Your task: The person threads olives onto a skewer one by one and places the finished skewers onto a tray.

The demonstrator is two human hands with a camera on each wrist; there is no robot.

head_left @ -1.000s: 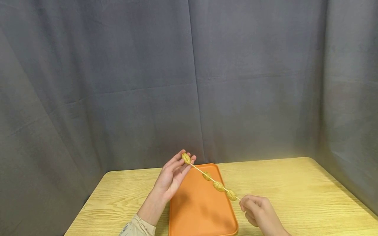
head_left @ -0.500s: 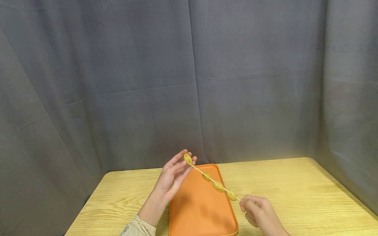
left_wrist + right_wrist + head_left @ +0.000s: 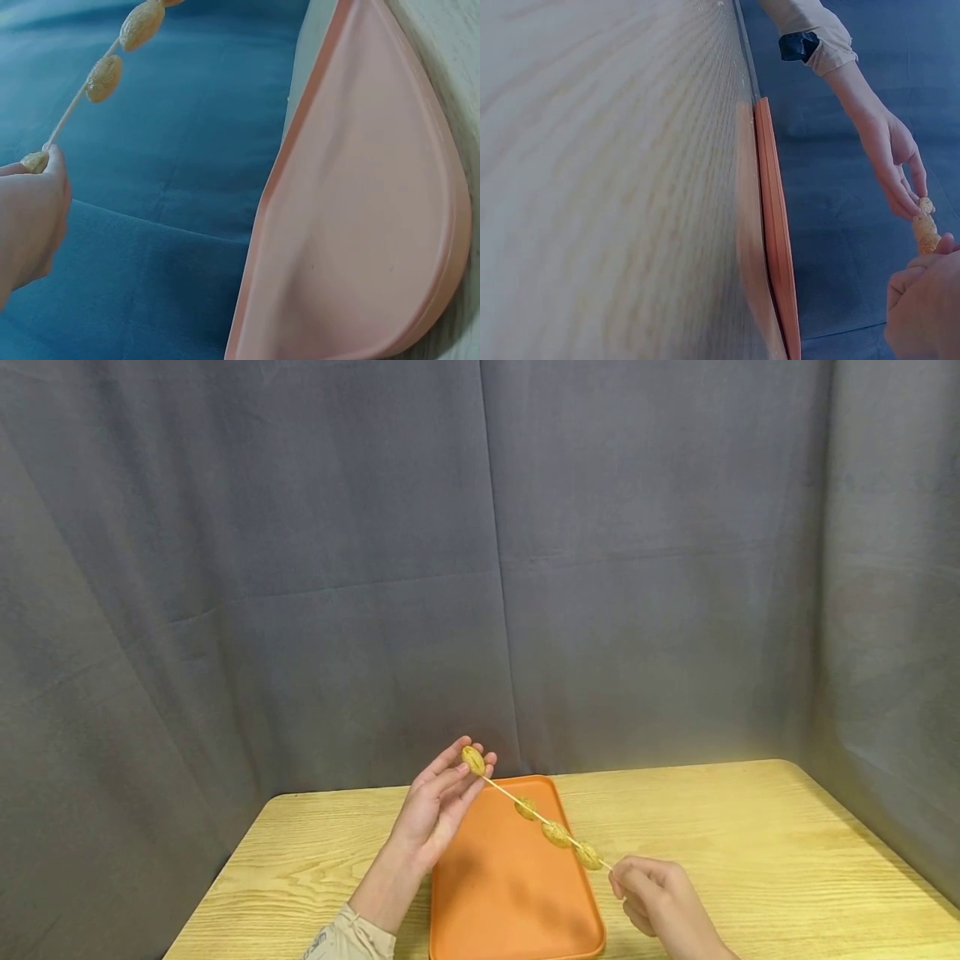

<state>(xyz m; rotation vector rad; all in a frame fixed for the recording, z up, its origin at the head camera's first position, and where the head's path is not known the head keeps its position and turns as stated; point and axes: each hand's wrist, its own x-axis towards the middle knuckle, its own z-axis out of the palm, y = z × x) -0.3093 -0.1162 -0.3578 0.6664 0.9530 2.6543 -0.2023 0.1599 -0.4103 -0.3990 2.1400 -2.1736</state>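
A thin wooden skewer (image 3: 505,792) slants through the air above an orange tray (image 3: 517,893). Spaced along it are several wrinkled golden oval pieces, one of them a middle piece (image 3: 556,835). My left hand (image 3: 431,814) pinches the oval piece (image 3: 472,760) at the far upper end between thumb and fingers. At the opposite end my right hand (image 3: 660,893) grips the bare stick with curled fingers, just past the lowest piece (image 3: 588,857). A gap of bare stick separates the left hand's piece from the others. In the right wrist view, both hands and the skewered pieces (image 3: 925,231) line up.
The tray lies flat on a light wood-grain table (image 3: 750,843), its raised rim running all round. Grey curtains (image 3: 375,610) hang behind the table and along both sides.
My left hand and the end piece have shifted very slightly, first right, then back left and up. The right hand and the other pieces stay almost where they were.
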